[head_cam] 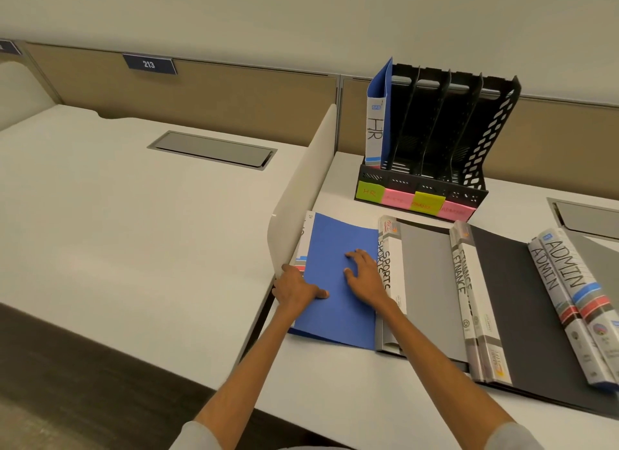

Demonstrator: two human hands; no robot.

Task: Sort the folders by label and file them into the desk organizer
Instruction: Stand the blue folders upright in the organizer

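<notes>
- The right hand (365,275) lies flat on the blue folder (338,315). Its fingers (353,256) are straight and spread out. They press on the cover and hold nothing.
- The left hand (298,289) is at the folder's left edge. Its thumb sits on top of the cover and the other fingers bend round the edge, so it looks like a grip.
- The blue folder lies flat on the tabletop (335,389), right under both hands. Its long side runs away from the person. The white back with the label is on the left, partly hidden, and I cannot read it.
- Just to the right lie the SPORTS folder (386,275), then the FINANCE folder (464,282), then two ADMIN folders (562,282).
- The organizer (435,131) stands farther away, ahead and to the right of the hands. The right hand is nearer to it.
- One HR folder (376,121) stands up in its leftmost slot. Sticky notes (368,192) on the front name the slots.
- I think the blue folder must be lifted, stood up and carried forward and to the right.
</notes>
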